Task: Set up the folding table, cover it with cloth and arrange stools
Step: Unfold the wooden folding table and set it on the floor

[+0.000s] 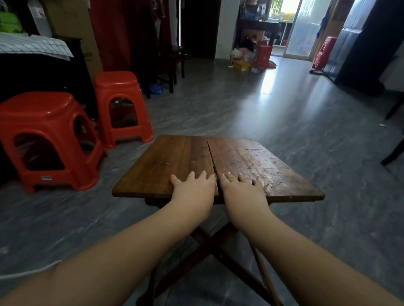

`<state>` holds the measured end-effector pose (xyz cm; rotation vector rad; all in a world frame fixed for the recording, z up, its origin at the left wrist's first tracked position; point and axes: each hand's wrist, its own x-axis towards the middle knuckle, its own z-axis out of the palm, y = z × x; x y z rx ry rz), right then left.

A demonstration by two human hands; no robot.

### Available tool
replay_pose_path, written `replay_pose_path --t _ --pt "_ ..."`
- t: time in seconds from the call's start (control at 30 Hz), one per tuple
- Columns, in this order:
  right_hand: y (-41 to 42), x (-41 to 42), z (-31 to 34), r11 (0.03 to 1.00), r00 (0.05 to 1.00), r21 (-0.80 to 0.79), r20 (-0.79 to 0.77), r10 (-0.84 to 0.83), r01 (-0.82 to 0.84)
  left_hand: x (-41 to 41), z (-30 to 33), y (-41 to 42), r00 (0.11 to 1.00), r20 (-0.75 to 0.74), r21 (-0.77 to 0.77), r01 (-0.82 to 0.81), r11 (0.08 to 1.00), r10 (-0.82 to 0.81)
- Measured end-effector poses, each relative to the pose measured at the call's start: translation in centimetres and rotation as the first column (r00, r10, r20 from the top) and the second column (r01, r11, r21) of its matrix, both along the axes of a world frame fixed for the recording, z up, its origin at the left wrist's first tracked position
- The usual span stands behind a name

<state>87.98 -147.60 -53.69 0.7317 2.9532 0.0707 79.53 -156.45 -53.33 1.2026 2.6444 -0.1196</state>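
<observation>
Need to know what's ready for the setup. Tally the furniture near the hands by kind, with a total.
Brown wooden folding table: 1, unfolded, both hands pressed flat on its top.
Red plastic stools: 2, the near stool and the far stool, left of the table.
Total: 3

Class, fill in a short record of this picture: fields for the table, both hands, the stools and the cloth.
table: brown wooden folding table, unfolded on crossed legs, top bare
left hand: flat on tabletop, fingers spread
right hand: flat on tabletop beside the centre seam
stools: two red plastic stools, left of table
cloth: none on table
</observation>
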Motion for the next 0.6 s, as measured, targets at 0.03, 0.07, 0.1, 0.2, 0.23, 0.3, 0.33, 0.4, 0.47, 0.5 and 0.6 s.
replay_pose_path --t 0.03,0.07,0.1,0.2,0.23,0.3,0.33,0.4,0.47,0.5,0.6 --pt "-0.2 0.2 -0.2 1.0 1.0 0.003 -0.003 -0.002 0.002 0.2 -0.3 -0.1 1.0 -0.01 0.002 0.003 1.0 -0.003" --pt "-0.3 0.3 -0.5 1.0 1.0 0.008 -0.004 -0.002 0.002 0.5 -0.6 -0.2 1.0 -0.022 0.003 0.007 1.0 -0.007" --pt "-0.5 0.5 -0.7 1.0 1.0 0.012 -0.003 0.001 -0.001 0.8 -1.0 -0.3 0.999 -0.035 0.002 0.008 1.0 -0.008" --pt "-0.9 1.1 -1.3 1.0 1.0 0.013 -0.007 0.006 -0.006 1.5 -1.8 -0.6 0.999 -0.048 0.001 0.005 1.0 -0.005" --pt "-1.0 1.3 -1.4 1.0 1.0 0.011 -0.009 0.009 -0.009 1.7 -1.9 -0.7 0.999 -0.044 -0.001 0.007 1.0 -0.007" --pt "-1.2 1.8 -1.7 1.0 1.0 0.016 -0.011 0.018 -0.018 2.1 -2.0 -0.9 0.999 -0.043 -0.006 0.015 1.0 -0.015" --pt "-1.3 2.0 -1.9 1.0 1.0 0.021 -0.015 0.024 -0.024 2.4 -2.1 -1.0 0.999 -0.048 -0.008 0.019 1.0 -0.02" --pt "-1.4 2.4 -2.3 0.999 0.999 0.02 -0.035 0.036 -0.036 2.8 -2.3 -1.3 0.998 -0.052 -0.009 0.028 1.0 -0.029" --pt "-1.5 2.7 -2.8 0.999 0.998 0.011 -0.045 0.052 -0.051 3.2 -2.7 -1.7 0.998 -0.056 -0.009 0.036 0.999 -0.036" --pt "-1.5 2.8 -3.0 0.998 0.997 0.004 -0.042 0.06 -0.06 3.4 -2.8 -1.8 0.998 -0.056 -0.012 0.039 0.999 -0.04" --pt "-1.3 3.6 -3.7 0.994 0.994 -0.022 -0.019 0.108 -0.109 4.0 -3.2 -2.3 0.998 -0.031 -0.041 0.057 0.998 -0.058"
